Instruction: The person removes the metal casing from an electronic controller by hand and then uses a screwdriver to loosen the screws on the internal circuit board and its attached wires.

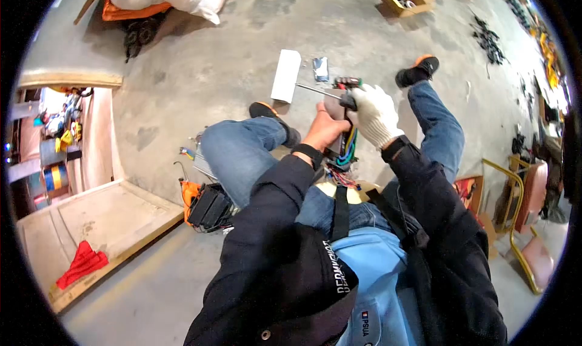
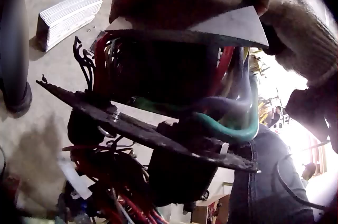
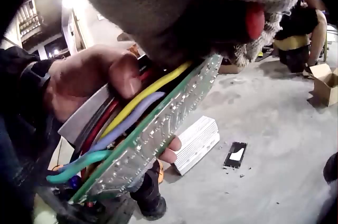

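Note:
My bare left hand (image 1: 327,128) grips a circuit board assembly, thumb over its wires and fingertips under the green board (image 3: 148,145) in the right wrist view. A yellow wire (image 3: 145,94), a purple wire (image 3: 132,118) and a green wire (image 2: 227,129) run along it. A grey metal plate (image 2: 227,26) covers one side. Below hangs a dark end plate (image 2: 148,131) with a bundle of thin wires (image 2: 127,197). My right hand (image 1: 376,113), in a white knit glove, holds a screwdriver (image 1: 318,91) by its black handle, the long shaft pointing left across the assembly.
A white finned block (image 1: 286,76) and a small dark-and-white packet (image 1: 321,69) lie on the floor ahead. An open cardboard box (image 1: 409,0) stands farther off. Left are an orange-and-black tool bag (image 1: 206,206) and a wooden platform (image 1: 133,206) with a red cloth (image 1: 83,265).

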`<action>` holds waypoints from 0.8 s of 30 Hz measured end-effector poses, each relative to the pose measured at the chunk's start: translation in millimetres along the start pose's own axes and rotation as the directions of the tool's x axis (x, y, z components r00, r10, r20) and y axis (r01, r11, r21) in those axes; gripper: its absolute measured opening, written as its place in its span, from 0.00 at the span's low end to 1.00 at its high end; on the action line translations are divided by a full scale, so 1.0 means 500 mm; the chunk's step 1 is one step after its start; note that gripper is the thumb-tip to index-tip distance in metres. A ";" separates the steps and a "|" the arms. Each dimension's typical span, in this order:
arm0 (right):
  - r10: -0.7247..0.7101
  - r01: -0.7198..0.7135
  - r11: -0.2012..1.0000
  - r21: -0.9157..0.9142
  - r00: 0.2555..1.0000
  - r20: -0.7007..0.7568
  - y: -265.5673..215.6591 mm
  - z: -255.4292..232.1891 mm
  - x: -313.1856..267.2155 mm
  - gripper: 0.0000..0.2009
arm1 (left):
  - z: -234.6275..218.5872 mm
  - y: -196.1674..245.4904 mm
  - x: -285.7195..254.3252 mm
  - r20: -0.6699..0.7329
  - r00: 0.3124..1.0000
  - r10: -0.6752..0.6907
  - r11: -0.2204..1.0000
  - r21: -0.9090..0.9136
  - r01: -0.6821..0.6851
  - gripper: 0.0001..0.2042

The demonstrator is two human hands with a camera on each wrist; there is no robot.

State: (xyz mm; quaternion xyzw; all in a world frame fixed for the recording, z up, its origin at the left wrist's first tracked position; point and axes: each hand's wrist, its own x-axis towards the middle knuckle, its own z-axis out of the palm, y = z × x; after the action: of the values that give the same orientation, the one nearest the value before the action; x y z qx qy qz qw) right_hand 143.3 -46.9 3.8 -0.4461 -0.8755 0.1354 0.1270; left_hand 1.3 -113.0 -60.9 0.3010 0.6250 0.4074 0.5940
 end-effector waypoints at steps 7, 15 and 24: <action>-0.106 0.108 0.992 -0.060 0.993 0.045 0.022 -0.013 0.001 0.11 | 0.001 -0.002 0.004 0.026 0.997 -0.076 0.986 0.149 0.071 0.40; -0.104 0.106 0.992 -0.066 0.994 0.036 0.021 -0.003 0.002 0.10 | 0.004 -0.013 0.012 0.071 0.994 -0.080 0.983 0.171 0.067 0.46; -0.047 0.050 0.998 -0.026 0.994 0.095 0.027 0.002 -0.004 0.11 | 0.008 -0.003 0.004 0.049 0.998 -0.049 0.969 0.244 0.036 0.42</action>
State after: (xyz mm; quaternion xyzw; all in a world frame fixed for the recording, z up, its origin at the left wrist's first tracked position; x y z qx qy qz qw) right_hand 154.1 -41.2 -1.9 -0.4195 -0.8930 0.1408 0.0823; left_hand 5.0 -111.6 -63.1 0.3692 0.6600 0.3066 0.5780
